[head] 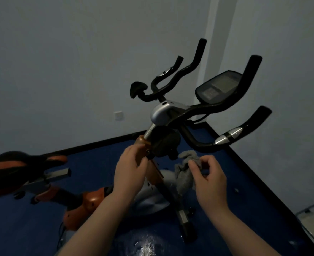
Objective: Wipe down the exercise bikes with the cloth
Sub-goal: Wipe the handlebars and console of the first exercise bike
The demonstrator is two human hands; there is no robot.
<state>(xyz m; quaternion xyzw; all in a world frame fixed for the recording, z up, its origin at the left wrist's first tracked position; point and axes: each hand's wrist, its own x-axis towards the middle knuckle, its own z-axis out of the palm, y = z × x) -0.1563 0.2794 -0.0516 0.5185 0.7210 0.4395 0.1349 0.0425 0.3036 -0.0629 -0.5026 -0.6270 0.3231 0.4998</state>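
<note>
Two bare forearms reach up from the bottom of the frame in a dim room, over a wet, glistening patch (145,242) on a dark blue floor mat (254,209). The right hand (208,179) pinches a crumpled grey cloth (186,169) between thumb and curled fingers; the soft, fuzzy fabric bunches above the fingertips and hangs in a loose fold below them, just to the hand's left. The left hand (129,171) curls its fingers around the orange collar (142,143) at the top of the exercise bike's (163,115) slanted front post, where a bright metal tube (149,131) slides into the orange sleeve. The cloth sits just beside that post, to its right and below a round black knob housing (164,142); whether it touches the frame cannot be told. Above, a smooth silver cap (160,112) joins the curved black handlebars (244,100), whose padded grips look shiny and carry chrome sensor bands (228,136). An oval black console (218,86) with a grey screen tilts between the right-hand bars. At left, a black and orange saddle (21,162) rides on a square grey seat rail (57,174), with glossy orange frame joints (93,199) beneath it. A pale silver flywheel cover (150,198) shows between the wrists. Plain matte walls (78,52) rise behind, with a small white wall socket (119,115) near the floor.
</note>
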